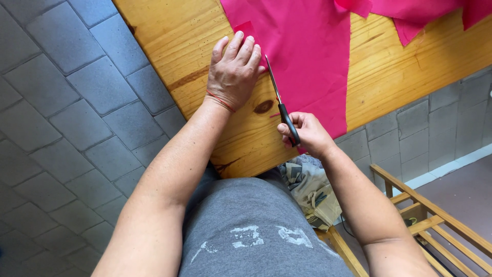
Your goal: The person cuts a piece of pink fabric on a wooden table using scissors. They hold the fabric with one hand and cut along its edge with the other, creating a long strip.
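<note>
Left hand (233,72) lies flat, fingers together, pinning the bright pink fabric sheet (307,56) to the varnished pine worktop (389,72) at 12 o'clock, steadying it while right hand (306,134), fingers clamped on black-handled steel scissors (281,105), aligns the blades along its edge

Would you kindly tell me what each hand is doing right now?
Left hand: open, flat, pressing the pink fabric.
Right hand: closed, holding the scissors.
</note>
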